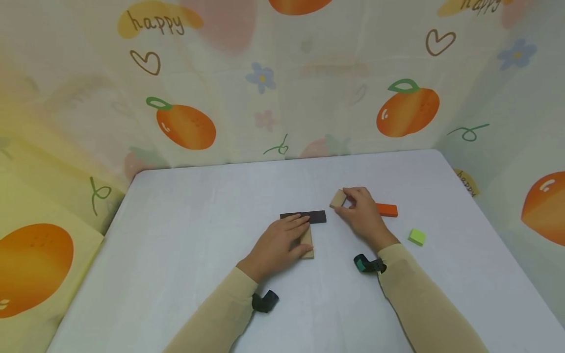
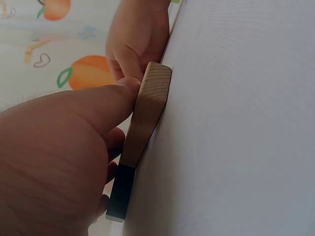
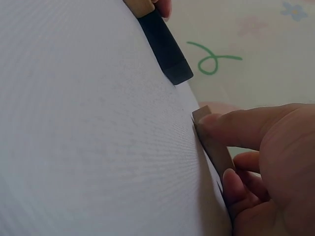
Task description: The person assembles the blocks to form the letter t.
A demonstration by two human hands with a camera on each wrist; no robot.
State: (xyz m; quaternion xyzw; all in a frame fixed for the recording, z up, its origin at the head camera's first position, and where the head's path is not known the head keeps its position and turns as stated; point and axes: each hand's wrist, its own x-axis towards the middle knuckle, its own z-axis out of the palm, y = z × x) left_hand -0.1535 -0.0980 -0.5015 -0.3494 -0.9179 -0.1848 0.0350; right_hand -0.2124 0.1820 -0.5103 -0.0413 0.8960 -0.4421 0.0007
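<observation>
A long natural-wood block lies lengthwise on the table, its far end meeting a flat black block set crosswise. My left hand rests over both from the left. Its fingers reach across the black block while the thumb touches the near end of the wooden one, as the left wrist view shows along the block's upper face. To the right, my right hand pinches a small pale wooden block between thumb and fingers, low over the table. In the right wrist view this block is tilted along the tabletop.
An orange block lies just right of my right hand, partly hidden by it. Nearer and further right is a small lime-green block. The white table ends at a printed cloth behind.
</observation>
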